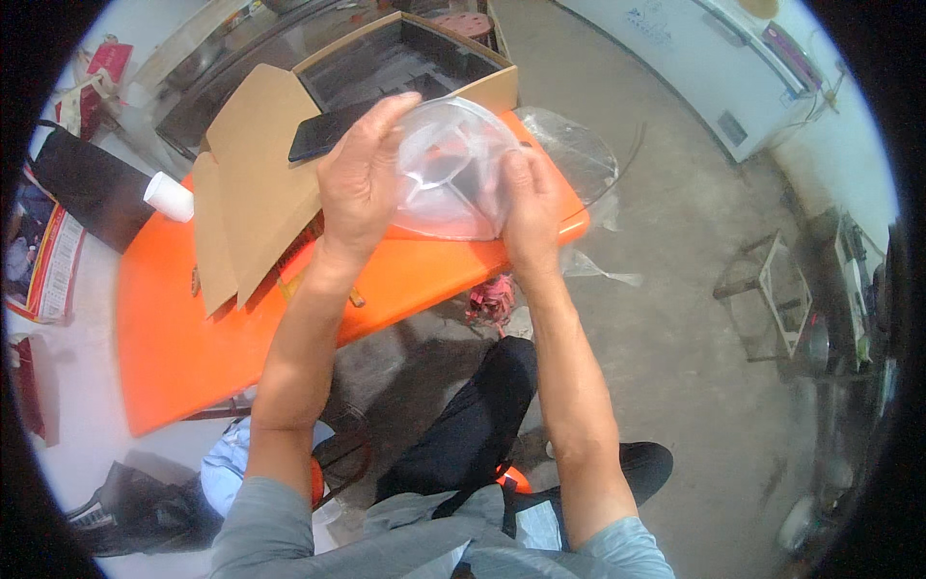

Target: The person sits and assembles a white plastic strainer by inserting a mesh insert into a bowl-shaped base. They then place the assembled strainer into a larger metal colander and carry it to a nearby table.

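Between my two hands, over the orange table [166, 347], is a round, translucent plastic piece [448, 174] with a rim and spoke-like ribs meeting near its middle. My left hand [362, 166] grips its left edge, the thumb up by the rim. On the opposite edge, my right hand [532, 195] holds it with the fingers curled behind. Behind my left hand a dark smartphone [318, 134] lies partly covered. Past the plastic piece stands an open cardboard box [492, 87] with a dark inside; its brown flap [260, 159] spreads over the table.
A white paper cup [170, 197] lies tipped by the table's left edge, near a black bag [90, 181]. Clear plastic wrap [571, 152] hangs past the right corner. A white chest freezer [680, 65] stands at the upper right. A wooden stool [774, 289] is on the floor.
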The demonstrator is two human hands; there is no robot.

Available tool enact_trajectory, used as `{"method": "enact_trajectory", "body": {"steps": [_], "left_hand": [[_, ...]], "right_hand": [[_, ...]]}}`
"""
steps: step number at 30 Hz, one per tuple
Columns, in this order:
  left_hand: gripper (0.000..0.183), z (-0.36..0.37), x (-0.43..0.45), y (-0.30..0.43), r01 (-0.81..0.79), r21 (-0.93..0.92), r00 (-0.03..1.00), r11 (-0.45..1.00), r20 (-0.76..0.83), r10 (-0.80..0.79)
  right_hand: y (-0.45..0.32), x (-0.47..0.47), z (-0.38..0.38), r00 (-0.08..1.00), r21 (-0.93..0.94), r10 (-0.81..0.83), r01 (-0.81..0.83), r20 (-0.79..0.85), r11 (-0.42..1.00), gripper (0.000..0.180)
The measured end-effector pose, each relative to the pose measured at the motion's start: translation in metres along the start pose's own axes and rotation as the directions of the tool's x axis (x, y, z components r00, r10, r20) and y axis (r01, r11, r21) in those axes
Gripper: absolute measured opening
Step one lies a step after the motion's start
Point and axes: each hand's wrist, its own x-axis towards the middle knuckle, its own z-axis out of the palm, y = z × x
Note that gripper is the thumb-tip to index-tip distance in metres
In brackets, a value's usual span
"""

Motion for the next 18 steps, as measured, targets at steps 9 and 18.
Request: {"method": "enact_trajectory", "body": {"steps": [9, 18], "left_hand": [[0.012, -0.001, -0.012, -0.001, 0.148, 0.146, 0.988, 0.978, 0.030, -0.154], [0.023, 0.013, 0.000, -0.002, 0.020, 0.131, 1.000, 0.991, 0.017, -0.022]], "right_hand": [[0.000, 0.002, -0.005, 1.000, 0.139, 0.000, 0.003, -0.021, 0.990, 0.025], [0.003, 0.003, -0.003, 0.999, 0.121, -0.028, 0.032, -0.033, 0.992, 0.026]]}}
